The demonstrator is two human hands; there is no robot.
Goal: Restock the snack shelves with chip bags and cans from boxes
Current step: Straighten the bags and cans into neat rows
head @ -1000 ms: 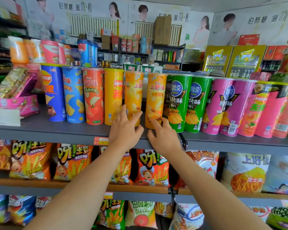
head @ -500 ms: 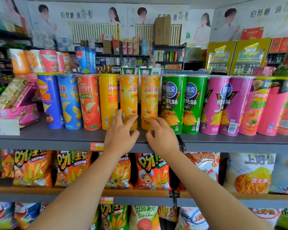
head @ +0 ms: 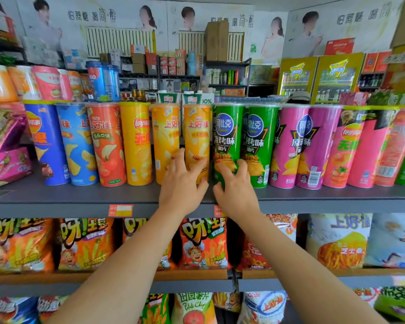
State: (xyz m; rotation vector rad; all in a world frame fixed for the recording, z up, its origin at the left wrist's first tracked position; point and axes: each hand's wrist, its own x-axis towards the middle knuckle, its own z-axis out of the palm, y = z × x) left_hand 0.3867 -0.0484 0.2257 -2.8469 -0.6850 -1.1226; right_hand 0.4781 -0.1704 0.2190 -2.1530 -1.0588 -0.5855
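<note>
Overhead, wall posters back a grey shelf lined with upright chip cans. Below, a second shelf carries chip bags standing side by side. Both bare forearms reach up to the middle of the can row. At the left hand, spread fingers rest on the lower front of an orange can, the grip released. At the right hand, fingers curl onto the base of the neighbouring green can, the grip grasping it. A red price tag marks the shelf's front edge.
</note>
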